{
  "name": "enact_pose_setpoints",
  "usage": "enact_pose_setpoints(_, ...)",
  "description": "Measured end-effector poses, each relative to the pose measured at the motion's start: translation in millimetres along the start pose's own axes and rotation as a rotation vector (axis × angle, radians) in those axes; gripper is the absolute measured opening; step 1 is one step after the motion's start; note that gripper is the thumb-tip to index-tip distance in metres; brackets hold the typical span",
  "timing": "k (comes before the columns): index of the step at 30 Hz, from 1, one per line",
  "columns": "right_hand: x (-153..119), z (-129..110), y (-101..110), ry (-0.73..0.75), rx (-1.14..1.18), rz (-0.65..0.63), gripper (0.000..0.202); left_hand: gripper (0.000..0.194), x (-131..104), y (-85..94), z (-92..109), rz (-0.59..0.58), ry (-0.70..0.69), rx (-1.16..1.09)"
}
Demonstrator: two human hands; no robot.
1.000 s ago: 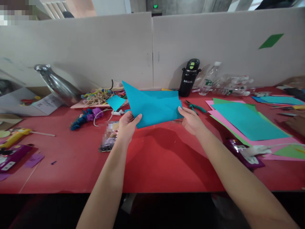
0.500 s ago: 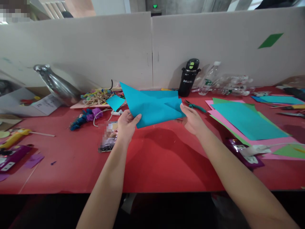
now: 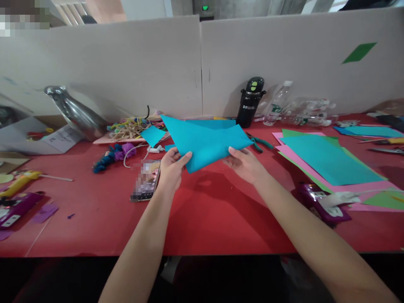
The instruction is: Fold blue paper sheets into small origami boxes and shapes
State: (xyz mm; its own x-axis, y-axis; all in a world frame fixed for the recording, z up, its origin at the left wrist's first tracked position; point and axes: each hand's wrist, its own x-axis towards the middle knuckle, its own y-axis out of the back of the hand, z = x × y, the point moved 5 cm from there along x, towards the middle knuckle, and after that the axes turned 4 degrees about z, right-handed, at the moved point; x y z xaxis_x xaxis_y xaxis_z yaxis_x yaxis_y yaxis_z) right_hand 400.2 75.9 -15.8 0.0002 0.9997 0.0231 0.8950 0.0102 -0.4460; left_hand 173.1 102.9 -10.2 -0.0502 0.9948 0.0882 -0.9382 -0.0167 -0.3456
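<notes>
A folded sheet of turquoise paper [image 3: 205, 141] is held up above the red table, its left corner pointing upward. My left hand [image 3: 173, 166] pinches its lower left edge, thumb on the front and fingers behind. At the lower right edge, my right hand [image 3: 244, 164] grips the same paper between thumb and fingers. Behind it lies more turquoise paper, partly covered. A smartphone [image 3: 147, 181] rests on the table just left of my left hand. Green-handled pliers [image 3: 261, 142] lie beyond my right hand.
Stacked coloured sheets [image 3: 331, 160] lie at the right beside a purple power strip [image 3: 325, 204]. A black bottle [image 3: 251, 103] and plastic bottles stand along the white partition [image 3: 126, 63]. At the left are a metal flask [image 3: 74, 113], a white box [image 3: 65, 141] and a yellow glue gun [image 3: 20, 183].
My right hand has moved left and down along the paper's edge. The paper's right flap now lies as one pointed corner, and the left hand has shifted slightly right.
</notes>
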Motion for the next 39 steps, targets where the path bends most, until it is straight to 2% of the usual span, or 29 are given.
enact_pose_setpoints(3, -8, 12, -16, -0.107, 0.003, -0.045, 0.038, 0.044, -6, -9.2, -7, -0.014, 0.030, -0.007)
enact_pose_setpoints(7, -14, 20, -24, -0.179, 0.002, 0.031, 0.039, 0.044, -14, -21.8, -12, -0.075, 0.073, -0.028)
enact_pose_setpoints(11, -12, 19, -20, -0.171, 0.038, 0.075, 0.038, 0.039, -16, -25.0, -12, -0.101, 0.111, -0.049)
enact_pose_setpoints(16, -4, 20, -6, -0.228, 0.171, 0.165, 0.025, 0.025, -16, -24.1, -6, -0.130, 0.171, -0.159)
enact_pose_setpoints(22, -1, 18, 0, -0.254, 0.255, 0.177, 0.026, 0.042, -21, -29.7, 2, -0.242, 0.040, -0.102)
enact_pose_setpoints(24, -2, 17, -2, -0.261, 0.306, 0.170, 0.027, 0.043, -23, -32.0, 1, -0.257, -0.047, -0.022)
enact_pose_setpoints(26, -3, 17, -3, -0.279, 0.335, 0.173, 0.026, 0.040, -25, -31.4, 6, -0.202, -0.228, 0.102)
enact_pose_setpoints(28, -4, 17, -3, -0.304, 0.337, 0.187, 0.025, 0.039, -31, -27.4, 18, -0.053, -0.533, 0.287)
enact_pose_setpoints(30, -5, 16, -3, -0.324, 0.323, 0.204, 0.024, 0.047, -42, -26.2, 31, 0.095, -0.861, 0.510)
enact_pose_setpoints(32, -6, 13, -3, -0.334, 0.297, 0.204, 0.024, 0.059, -52, -31.0, 40, 0.138, -1.093, 0.745)
enact_pose_setpoints(34, -6, 10, -3, -0.344, 0.269, 0.179, 0.025, 0.055, -57, -38.6, 42, 0.073, -1.205, 0.941)
enact_pose_setpoints(36, -6, 7, -3, -0.356, 0.249, 0.149, 0.026, 0.034, -61, -44.2, 42, -0.016, -1.255, 1.033)
enact_pose_setpoints(39, -7, 2, -1, -0.359, 0.245, 0.123, 0.022, 0.014, -62, -47.0, 40, -0.105, -1.208, 1.006)
